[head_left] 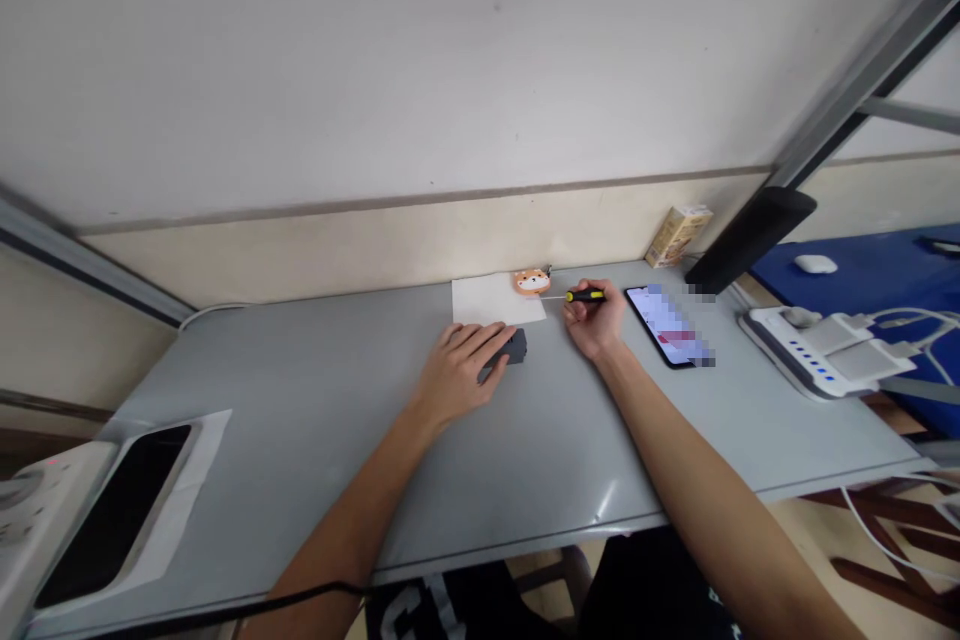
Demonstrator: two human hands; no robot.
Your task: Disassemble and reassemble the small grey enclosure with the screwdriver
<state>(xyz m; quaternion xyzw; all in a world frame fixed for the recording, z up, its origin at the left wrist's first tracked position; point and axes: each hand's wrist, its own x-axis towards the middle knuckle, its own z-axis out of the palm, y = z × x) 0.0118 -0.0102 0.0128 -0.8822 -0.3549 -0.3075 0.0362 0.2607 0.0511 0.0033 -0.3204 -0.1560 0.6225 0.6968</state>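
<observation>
My left hand (469,360) lies over a dark grey box-shaped device (516,348), fingers across its top and thumb along its near side. Much of the device is hidden under the palm and fingers. A screwdriver (583,296) with a black and yellow handle is gripped in my right hand (596,320). Its thin shaft points left, its tip close to an orange and white animal-face case (532,281). That case rests at the back edge of a white sheet of paper (487,298), which lies just beyond my left hand.
Right of my right hand lies a phone (667,325) with its screen lit. Farther right are a small carton (677,235), a black cylinder (750,238) and a white power strip (810,355) with plugs and cables. A dark-screened tablet-like device (120,510) lies at the table's (300,400) left end.
</observation>
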